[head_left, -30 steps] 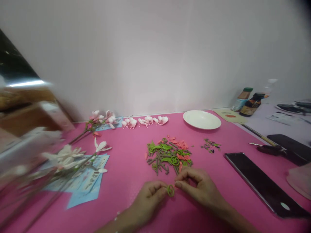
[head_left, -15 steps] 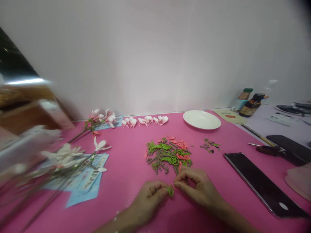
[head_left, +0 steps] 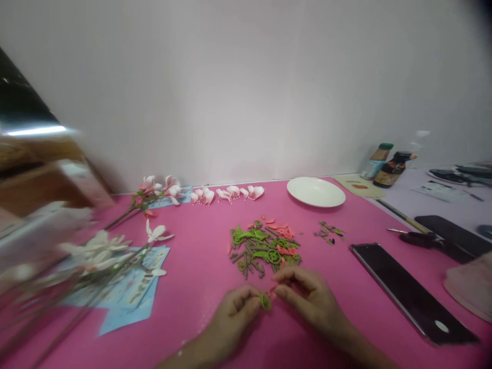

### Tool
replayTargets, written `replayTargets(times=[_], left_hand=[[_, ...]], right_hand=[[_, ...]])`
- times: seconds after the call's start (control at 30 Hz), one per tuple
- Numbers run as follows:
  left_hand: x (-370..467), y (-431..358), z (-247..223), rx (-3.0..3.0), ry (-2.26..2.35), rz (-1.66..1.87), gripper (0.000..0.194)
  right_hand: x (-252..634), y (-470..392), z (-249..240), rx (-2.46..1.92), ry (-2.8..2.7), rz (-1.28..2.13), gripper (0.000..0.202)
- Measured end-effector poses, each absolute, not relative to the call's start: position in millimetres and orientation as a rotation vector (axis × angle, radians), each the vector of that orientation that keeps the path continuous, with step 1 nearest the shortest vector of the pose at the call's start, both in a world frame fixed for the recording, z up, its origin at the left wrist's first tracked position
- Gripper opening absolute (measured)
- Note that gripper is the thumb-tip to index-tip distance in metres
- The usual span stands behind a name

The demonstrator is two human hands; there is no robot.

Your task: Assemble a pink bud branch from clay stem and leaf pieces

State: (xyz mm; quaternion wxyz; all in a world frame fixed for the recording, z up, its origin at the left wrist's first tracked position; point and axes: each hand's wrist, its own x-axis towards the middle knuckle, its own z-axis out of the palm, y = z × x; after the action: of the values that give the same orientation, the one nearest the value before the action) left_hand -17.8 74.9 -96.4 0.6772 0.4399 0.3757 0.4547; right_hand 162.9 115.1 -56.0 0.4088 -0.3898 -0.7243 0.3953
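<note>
My left hand [head_left: 240, 312] pinches a small green ring-shaped piece [head_left: 265, 301] between thumb and fingertips, low in the middle of the view. Close on its right, my right hand [head_left: 303, 294] is closed in a pinch on a small red piece [head_left: 272, 289], whose tip meets or nearly meets the green one. Just beyond both hands lies a loose pile of green, brown and coral pieces [head_left: 255, 251]. A smaller heap of dark bits [head_left: 329, 232] sits to its right. Pale pink petals [head_left: 230, 193] are lined up near the wall.
On the right are a phone [head_left: 411, 292], a dark-handled tool [head_left: 426, 240] and bottles [head_left: 390, 170]. A white plate [head_left: 316, 192] stands at the back. Artificial flowers [head_left: 100, 251] lie over blue packets [head_left: 128, 318] on the left, near a box [head_left: 46, 184].
The view has shifted slightly. The green piece has turned a little in my left hand, and the red piece at my right fingertips now shows more clearly.
</note>
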Motion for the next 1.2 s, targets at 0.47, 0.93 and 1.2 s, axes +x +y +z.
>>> replayTargets(times=[0.47,0.93,1.2], left_hand=[[-16.6,85.9,-97.4,0.59,0.629,1.242,0.025],[-16.8,84.6,-89.1,0.626,0.502,1.249,0.014],[-15.1,83.1,-93.4,0.649,0.473,1.225,0.017]], right_hand=[[193.8,152.2,-55.3,-1.42,-1.878,0.718,0.011],[181.1,139.7,-68.6,-1.311,-2.306,0.521,0.017],[174.4,127.3,-53.9,-1.064,-1.884,0.739,0.034]])
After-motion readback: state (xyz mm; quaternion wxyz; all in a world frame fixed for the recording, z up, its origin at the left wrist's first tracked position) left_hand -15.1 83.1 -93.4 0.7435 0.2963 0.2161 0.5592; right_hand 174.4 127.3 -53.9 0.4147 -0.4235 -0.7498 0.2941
